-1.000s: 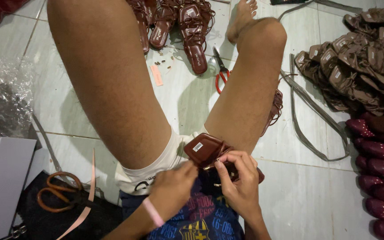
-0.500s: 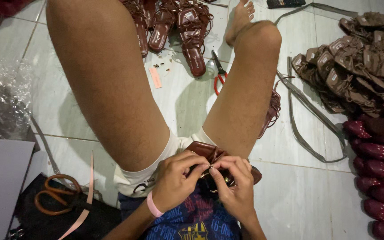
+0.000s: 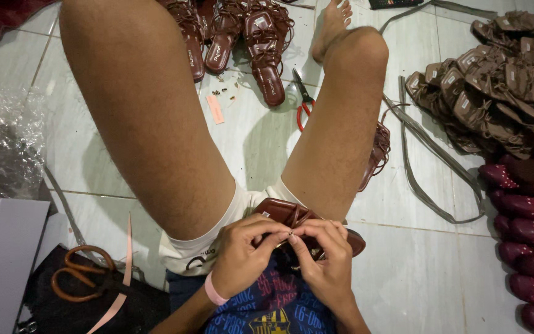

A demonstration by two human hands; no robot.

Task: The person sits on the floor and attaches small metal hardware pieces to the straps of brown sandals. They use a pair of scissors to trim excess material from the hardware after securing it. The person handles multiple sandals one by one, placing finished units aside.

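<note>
Both hands have closed together: left hand and right hand pinch a small fitting over the brown sandal. Fastening step; next needs steady fingertip pressure.

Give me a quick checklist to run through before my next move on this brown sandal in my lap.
1. Both hands on the work: left hand and right hand meet fingertip to fingertip over the brown sandal: ok.
2. Sandal supported: rests on the lap against the thigh: ok.
3. What the fingertips pinch: too small to tell: cannot tell.
4. Red-handled scissors within view: on the floor between the legs: ok.
5. Brown-handled scissors beside the left hip: ok.
</note>
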